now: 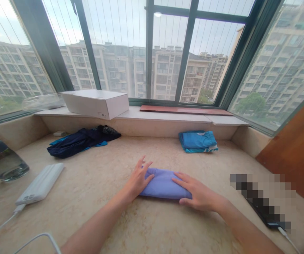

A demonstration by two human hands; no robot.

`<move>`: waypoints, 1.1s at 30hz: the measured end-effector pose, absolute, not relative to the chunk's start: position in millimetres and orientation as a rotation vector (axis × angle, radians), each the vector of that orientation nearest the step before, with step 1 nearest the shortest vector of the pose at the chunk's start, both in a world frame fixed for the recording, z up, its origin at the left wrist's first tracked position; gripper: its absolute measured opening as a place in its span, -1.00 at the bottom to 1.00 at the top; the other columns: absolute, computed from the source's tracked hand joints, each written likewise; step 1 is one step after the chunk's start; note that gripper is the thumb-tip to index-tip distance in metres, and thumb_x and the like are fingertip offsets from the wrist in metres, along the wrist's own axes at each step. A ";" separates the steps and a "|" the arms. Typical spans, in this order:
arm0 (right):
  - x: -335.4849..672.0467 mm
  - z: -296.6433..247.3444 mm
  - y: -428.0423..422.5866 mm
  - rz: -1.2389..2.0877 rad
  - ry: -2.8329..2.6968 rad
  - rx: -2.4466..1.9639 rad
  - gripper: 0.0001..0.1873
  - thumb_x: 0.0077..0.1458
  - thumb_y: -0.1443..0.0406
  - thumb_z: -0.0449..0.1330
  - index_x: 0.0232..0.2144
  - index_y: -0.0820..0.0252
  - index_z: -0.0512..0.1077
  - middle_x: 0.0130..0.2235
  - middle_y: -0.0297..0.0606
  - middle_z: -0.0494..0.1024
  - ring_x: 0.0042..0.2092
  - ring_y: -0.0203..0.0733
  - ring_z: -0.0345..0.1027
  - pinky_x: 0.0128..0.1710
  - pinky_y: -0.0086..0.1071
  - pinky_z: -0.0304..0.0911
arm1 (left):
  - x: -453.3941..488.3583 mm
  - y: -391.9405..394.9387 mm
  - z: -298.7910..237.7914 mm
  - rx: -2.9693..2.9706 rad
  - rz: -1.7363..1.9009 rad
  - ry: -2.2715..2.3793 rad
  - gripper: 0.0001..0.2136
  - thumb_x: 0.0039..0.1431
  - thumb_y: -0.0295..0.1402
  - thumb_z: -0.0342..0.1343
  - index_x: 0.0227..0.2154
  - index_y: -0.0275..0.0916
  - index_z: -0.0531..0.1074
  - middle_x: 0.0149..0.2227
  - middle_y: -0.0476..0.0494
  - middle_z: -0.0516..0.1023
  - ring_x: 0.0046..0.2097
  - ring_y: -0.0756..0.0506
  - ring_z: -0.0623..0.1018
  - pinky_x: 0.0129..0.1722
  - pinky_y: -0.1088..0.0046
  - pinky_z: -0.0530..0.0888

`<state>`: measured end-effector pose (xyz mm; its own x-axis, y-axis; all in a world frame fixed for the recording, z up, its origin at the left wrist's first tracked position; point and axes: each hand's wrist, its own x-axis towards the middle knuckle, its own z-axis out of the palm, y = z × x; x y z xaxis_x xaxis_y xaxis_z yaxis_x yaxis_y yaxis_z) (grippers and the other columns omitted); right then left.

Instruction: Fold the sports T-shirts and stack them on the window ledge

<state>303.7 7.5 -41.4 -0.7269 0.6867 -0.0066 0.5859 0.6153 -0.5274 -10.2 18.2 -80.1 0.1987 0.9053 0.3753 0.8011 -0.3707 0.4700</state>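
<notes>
A periwinkle-blue folded garment lies on the stone counter in front of me as a compact rectangular bundle. My left hand is at its left end, fingers apart and raised, with the thumb resting on the fabric. On the right end lies my right hand, its fingers stretched over the top and the thumb by the near edge. Farther back on the right sits a bright blue folded garment. Dark navy clothing lies loosely heaped at the back left.
A white power bank with a cable and a clear water bottle stand on the left. The pixelated dark device at right has a cable plugged in. Along the window ledge are a white box and a reddish board.
</notes>
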 end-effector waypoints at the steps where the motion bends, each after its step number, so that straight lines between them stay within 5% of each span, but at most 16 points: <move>1: 305.7 -45.1 7.8 0.771 -2.633 -1.063 -0.14 0.12 -0.05 0.31 0.38 -0.11 0.14 0.45 -0.18 0.04 0.44 0.15 -0.06 0.39 0.07 -0.07 | -9.1 16.2 -75.5 2.379 0.917 1.641 -0.61 0.29 -0.30 0.14 0.16 -0.16 0.40 0.43 -0.29 0.10 0.31 -0.35 0.33 0.26 -0.02 0.37; 4: 306.3 -50.4 10.1 0.769 -2.611 -1.079 -0.18 0.14 0.01 0.31 0.38 -0.12 0.15 0.44 -0.18 0.08 0.43 0.11 -0.02 0.40 0.06 -0.07 | -3.5 6.4 -61.5 2.653 0.777 1.400 -0.66 0.37 -0.24 0.04 0.12 -0.18 0.47 0.34 -0.30 0.30 0.34 -0.35 0.30 0.33 -0.06 0.25; 8: 303.4 -54.5 12.8 0.715 -2.576 -1.081 -0.24 0.15 0.06 0.30 0.35 -0.07 0.21 0.41 -0.12 0.16 0.39 0.12 0.07 0.37 0.05 0.00 | 5.3 -7.3 -55.4 2.708 0.510 1.162 -0.42 0.21 -0.06 0.19 0.24 -0.22 0.37 0.25 -0.36 0.43 0.30 -0.41 0.37 0.31 -0.13 0.26; 12: 304.9 -60.4 14.8 0.431 -2.587 -1.001 -0.31 0.14 0.15 0.32 0.30 0.02 0.32 0.36 -0.04 0.26 0.35 0.16 0.15 0.35 0.12 0.01 | 11.3 -9.2 -61.3 2.687 0.464 1.214 -0.43 0.20 -0.22 0.20 0.26 -0.24 0.33 0.27 -0.37 0.41 0.30 -0.40 0.37 0.29 -0.09 0.30; 17: 293.7 -58.9 0.6 0.094 -2.407 -1.043 -0.62 0.35 0.23 0.05 0.11 0.15 0.50 -0.07 0.01 0.60 -0.02 0.06 0.46 0.07 0.02 0.30 | 20.5 0.3 -58.4 2.521 0.511 1.481 -0.62 0.34 -0.32 -0.01 0.15 -0.24 0.45 0.14 -0.35 0.56 0.17 -0.35 0.53 0.16 0.03 0.43; 21: 261.3 -62.1 -18.6 0.515 -2.185 -1.103 -0.52 0.40 0.05 -0.05 -0.21 0.17 0.59 -0.36 -0.17 0.58 -0.31 -0.11 0.44 -0.23 -0.24 0.35 | 30.2 -0.4 -42.5 2.253 0.599 1.665 -0.65 0.41 -0.27 -0.13 0.07 -0.12 0.49 -0.10 -0.24 0.69 -0.09 -0.30 0.67 -0.11 0.18 0.54; 24: 239.4 -65.6 -24.3 1.081 -1.930 -1.200 -0.33 0.32 -0.16 -0.06 -0.42 0.21 0.55 -0.48 -0.23 0.53 -0.44 -0.16 0.41 -0.38 -0.30 0.33 | 38.6 -12.5 -35.3 2.214 0.671 1.691 -0.66 0.41 -0.27 -0.14 0.05 -0.09 0.50 -0.10 -0.20 0.70 -0.09 -0.28 0.67 -0.14 0.24 0.54; 29: 229.2 -50.3 -31.8 1.752 -1.331 -0.931 -0.31 0.20 -0.25 0.05 -0.13 0.22 0.56 -0.19 -0.11 0.64 -0.10 0.01 0.54 -0.04 -0.13 0.43 | 57.6 -39.2 -45.4 2.401 0.793 1.645 -0.55 0.37 -0.26 -0.04 0.28 -0.09 0.31 0.18 -0.28 0.53 0.09 -0.31 0.59 0.02 0.14 0.54; 33: 223.4 -36.5 -41.9 1.876 -0.922 -0.816 -0.41 0.25 -0.15 0.09 -0.01 0.19 0.50 -0.06 -0.10 0.64 0.05 0.02 0.52 0.07 -0.11 0.43 | 74.0 -52.6 -49.8 2.572 0.749 1.581 -0.48 0.34 -0.28 0.00 0.33 -0.18 0.23 0.28 -0.40 0.39 0.21 -0.39 0.48 0.14 -0.03 0.46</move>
